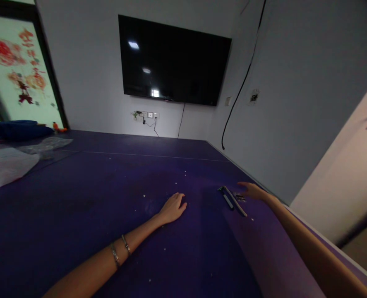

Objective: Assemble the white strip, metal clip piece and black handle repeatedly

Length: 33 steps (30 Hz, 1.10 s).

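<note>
My left hand [173, 208] rests palm down on the purple surface [109, 231], its thumb apart from the lightly bent fingers; nothing shows in it. On that forearm are two metal bracelets [120, 250]. My right hand [253, 191] reaches in from the right with fingers stretched out, close to a small cluster of dark and shiny little pieces [240, 197]. Just left of the cluster lie a long, thin, pale-edged strip [235, 202] and a shorter dark bar with a grey face [228, 201]. Whether the two are joined at their far end I cannot tell.
Small white scraps [144, 195] dot the surface. Clear plastic sheeting [9, 165] and a dark blue item [18, 129] lie at the far left. A black cable [238, 95] hangs down the right wall, and a television [173, 60] is mounted ahead.
</note>
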Available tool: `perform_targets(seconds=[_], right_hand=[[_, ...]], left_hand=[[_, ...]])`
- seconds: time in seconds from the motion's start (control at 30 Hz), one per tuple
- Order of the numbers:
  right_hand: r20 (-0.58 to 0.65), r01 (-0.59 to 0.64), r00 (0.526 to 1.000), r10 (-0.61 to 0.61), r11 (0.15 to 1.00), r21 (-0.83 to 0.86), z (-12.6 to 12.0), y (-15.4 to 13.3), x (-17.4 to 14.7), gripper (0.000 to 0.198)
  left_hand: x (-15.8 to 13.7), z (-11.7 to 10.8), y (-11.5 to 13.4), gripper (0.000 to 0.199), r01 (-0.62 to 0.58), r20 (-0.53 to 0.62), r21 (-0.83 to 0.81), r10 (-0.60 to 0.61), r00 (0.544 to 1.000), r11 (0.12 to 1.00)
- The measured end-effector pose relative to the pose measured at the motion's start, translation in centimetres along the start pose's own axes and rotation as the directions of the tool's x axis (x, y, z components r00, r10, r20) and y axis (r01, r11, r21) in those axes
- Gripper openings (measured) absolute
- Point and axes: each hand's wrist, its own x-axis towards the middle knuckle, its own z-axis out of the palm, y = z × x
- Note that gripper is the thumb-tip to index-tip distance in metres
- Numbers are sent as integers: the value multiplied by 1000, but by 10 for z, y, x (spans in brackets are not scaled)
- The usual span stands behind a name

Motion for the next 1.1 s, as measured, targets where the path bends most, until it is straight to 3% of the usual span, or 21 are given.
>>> perform_targets(seconds=[0.17, 0.3, 0.43, 0.53, 0.67, 0.8, 0.97, 1.1], right_hand=[[-31, 19, 999, -15, 992, 121, 0, -36, 9, 50], [-53, 163, 986, -157, 975, 151, 10, -89, 9, 48], [-53, 322, 947, -318, 931, 173, 29, -137, 5, 50], [-56, 373, 928, -369, 913, 167, 49, -162, 0, 50], [-76, 301, 953, -292, 942, 146, 75, -180, -8, 55], [-84, 188, 980, -180, 977, 104, 90, -190, -20, 56], [-107, 136, 986, -130, 990, 45, 94, -196, -30, 52], [-111, 137, 985, -133, 990, 35, 94, -195, -31, 53]], left_hand=[[4, -1, -2, 30, 45, -67, -105, -52, 996, 993], [5, -12, -13, 26, 84, -199, -164, -116, 973, 983], [0, -39, -41, 27, 162, -258, -92, -180, 949, 983], [-8, -65, -72, 26, 281, -289, -9, -271, 918, 960], [-25, -97, -114, 27, 428, -325, 105, -375, 868, 898], [-44, -109, -139, 30, 485, -326, 232, -403, 856, 843], [-55, -104, -145, 36, 409, -201, 406, -357, 912, 817], [-57, -101, -143, 39, 393, -187, 424, -345, 920, 816]])
